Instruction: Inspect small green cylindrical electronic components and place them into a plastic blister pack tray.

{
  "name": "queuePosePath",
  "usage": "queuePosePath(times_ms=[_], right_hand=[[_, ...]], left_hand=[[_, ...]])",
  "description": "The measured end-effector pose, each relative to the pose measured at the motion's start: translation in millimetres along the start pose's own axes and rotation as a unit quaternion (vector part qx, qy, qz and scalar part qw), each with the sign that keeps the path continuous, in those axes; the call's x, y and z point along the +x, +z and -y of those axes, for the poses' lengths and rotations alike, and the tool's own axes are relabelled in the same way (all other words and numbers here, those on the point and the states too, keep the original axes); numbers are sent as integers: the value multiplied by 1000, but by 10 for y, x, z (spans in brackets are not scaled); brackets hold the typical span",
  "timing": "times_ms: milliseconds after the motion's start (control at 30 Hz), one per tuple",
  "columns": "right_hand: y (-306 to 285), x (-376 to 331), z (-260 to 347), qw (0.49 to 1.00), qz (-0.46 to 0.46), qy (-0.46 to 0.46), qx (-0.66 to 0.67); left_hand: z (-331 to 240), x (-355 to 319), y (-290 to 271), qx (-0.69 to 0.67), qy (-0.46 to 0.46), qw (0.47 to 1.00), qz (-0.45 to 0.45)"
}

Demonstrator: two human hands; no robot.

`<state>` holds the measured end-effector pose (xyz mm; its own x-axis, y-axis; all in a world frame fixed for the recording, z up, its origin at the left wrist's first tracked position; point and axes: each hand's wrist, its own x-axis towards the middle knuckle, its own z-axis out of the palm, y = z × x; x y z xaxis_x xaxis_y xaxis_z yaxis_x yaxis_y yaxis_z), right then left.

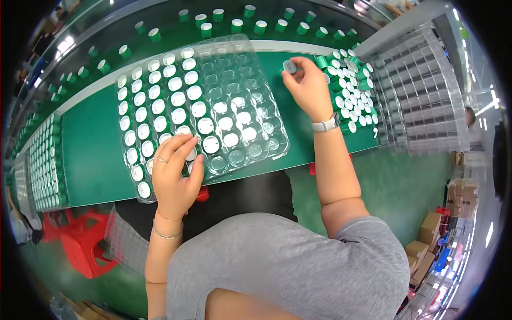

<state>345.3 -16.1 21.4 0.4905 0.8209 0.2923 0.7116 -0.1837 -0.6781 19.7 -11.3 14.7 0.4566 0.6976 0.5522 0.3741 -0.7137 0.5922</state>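
My right hand [308,88] pinches a small cylinder with a grey end face [289,66] between thumb and fingers, above the green table just right of the clear tray. The clear plastic tray [216,80] has rows of round pockets. Green cylinders with white tops [177,98] stand in its left and middle columns. My left hand [176,166] is over the tray's near part, thumb and fingers bent but apart. White tops show between them, and some pockets lie hidden below. Right of my right hand stands a dense cluster of white-topped green cylinders [349,96].
Stacked clear trays [421,96] stand at the table's right end. Another filled block of cylinders [47,162] is at the left end. Beyond the green table [90,160], loose cylinders [237,25] stand on a dark curved belt. A red stool [88,242] is on the floor.
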Motion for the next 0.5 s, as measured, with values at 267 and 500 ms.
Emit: queuePosePath(times_ms=[267, 500], right_hand=[[-28, 68, -256, 997, 22, -36, -60], [39, 1274, -418, 976, 23, -21, -216]], left_hand=[[-19, 13, 5, 8, 9, 1000, 16], [-28, 5, 6, 9, 16, 1000, 19]])
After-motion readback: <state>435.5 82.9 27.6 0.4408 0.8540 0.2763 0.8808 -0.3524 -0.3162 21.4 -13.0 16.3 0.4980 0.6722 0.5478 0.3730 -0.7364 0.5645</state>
